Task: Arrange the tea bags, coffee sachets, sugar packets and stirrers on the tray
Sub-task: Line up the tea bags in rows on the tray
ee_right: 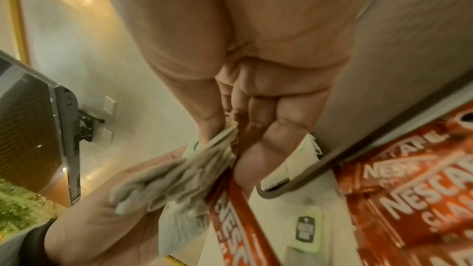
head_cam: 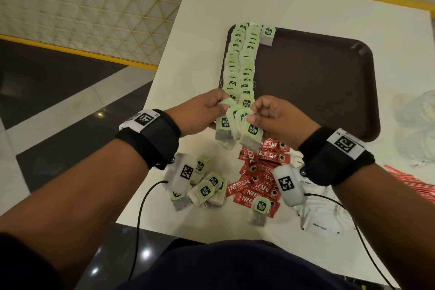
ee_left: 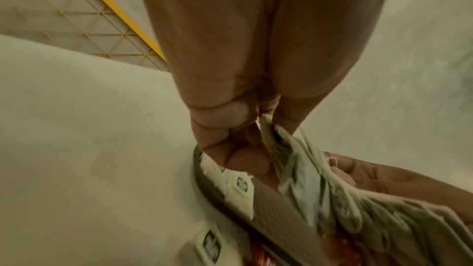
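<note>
A brown tray [head_cam: 317, 82] lies on the white table [head_cam: 306, 4]. Two rows of green-tagged tea bags [head_cam: 240, 61] run down the tray's left side. Over the tray's near left corner, my left hand [head_cam: 207, 110] and my right hand [head_cam: 268, 113] both pinch a bunch of tea bags [head_cam: 237, 127] that hangs between them. The left wrist view shows the same bunch [ee_left: 314, 181] under the left hand's fingers [ee_left: 230, 149]. In the right wrist view the right hand's fingers [ee_right: 258, 128] are curled on the bunch of tea bags [ee_right: 179, 173].
Loose tea bags [head_cam: 204, 188] lie near the table's front edge. Red Nescafe sachets [head_cam: 256, 179] are heaped beside them, one tea bag [head_cam: 259, 209] on top. White sugar packets [head_cam: 317, 221] sit at the right front, red stirrers [head_cam: 414, 181] at the right edge, crumpled clear plastic [head_cam: 419, 120] beyond.
</note>
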### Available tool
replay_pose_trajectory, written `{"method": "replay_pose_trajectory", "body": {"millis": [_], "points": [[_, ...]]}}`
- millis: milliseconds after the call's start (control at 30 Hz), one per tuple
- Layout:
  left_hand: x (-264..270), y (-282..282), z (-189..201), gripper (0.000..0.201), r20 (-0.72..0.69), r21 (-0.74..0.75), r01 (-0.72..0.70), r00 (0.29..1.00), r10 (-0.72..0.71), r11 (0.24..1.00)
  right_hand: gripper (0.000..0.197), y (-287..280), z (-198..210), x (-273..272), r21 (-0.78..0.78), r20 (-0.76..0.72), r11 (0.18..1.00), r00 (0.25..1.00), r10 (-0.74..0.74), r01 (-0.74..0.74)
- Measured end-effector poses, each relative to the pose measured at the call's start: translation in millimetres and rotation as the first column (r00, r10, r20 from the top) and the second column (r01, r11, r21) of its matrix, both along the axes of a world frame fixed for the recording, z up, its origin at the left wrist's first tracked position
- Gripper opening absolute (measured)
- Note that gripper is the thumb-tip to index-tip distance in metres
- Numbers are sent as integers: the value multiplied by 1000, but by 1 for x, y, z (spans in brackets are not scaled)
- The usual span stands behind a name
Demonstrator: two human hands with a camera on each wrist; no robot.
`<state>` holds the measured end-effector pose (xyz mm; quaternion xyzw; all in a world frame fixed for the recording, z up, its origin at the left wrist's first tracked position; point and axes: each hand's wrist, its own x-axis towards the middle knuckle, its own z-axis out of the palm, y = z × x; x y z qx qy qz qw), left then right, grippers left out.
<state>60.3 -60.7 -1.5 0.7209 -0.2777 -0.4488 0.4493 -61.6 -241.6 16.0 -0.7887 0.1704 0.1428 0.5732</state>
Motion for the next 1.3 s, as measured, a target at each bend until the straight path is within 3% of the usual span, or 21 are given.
{"method": "replay_pose_trajectory", "body": {"millis": [167, 300, 400, 467, 733, 900, 1033, 1133, 1300], "points": [[-14, -5, -19, 12, -201, 44, -51, 978, 59, 998, 18, 4, -22, -7, -25, -66, 1000, 998, -14, 12], [-19, -8, -18, 28, -421, 43, -144, 895, 149, 989, 19, 4, -35, -12, -7, -122, 996, 989, -86, 85], [-15, -3, -21, 42, -290, 16, 38, 957, -32, 999, 17, 4, -39, -15, -20, -143, 994, 983, -111, 110], [-12, -2, -24, 45, -236, 48, 82, 969, -68, 995, 15, 3, -39, -15, -83, -124, 993, 988, -89, 79], [9, 4, -25, 17, -13, 144, -23, 1000, 25, 989, 13, -14, -30, -21, -215, -128, 974, 991, 37, -64], [13, 0, -19, 14, -25, 95, -144, 989, 147, 985, 17, -22, -10, -17, -104, -121, 989, 988, 95, -108], [7, -16, -6, 12, -121, 23, -170, 978, 172, 985, 18, -20, 6, -5, -9, -66, 993, 991, 118, -119], [-4, -30, 6, 14, -265, -48, -191, 949, 172, 980, 18, -16, 11, 9, -21, 7, 995, 996, 94, -94], [-6, -38, 13, 36, -525, -91, -318, 821, 226, 944, 19, -13, 9, 27, -134, 163, 986, 984, -78, 100]]}}
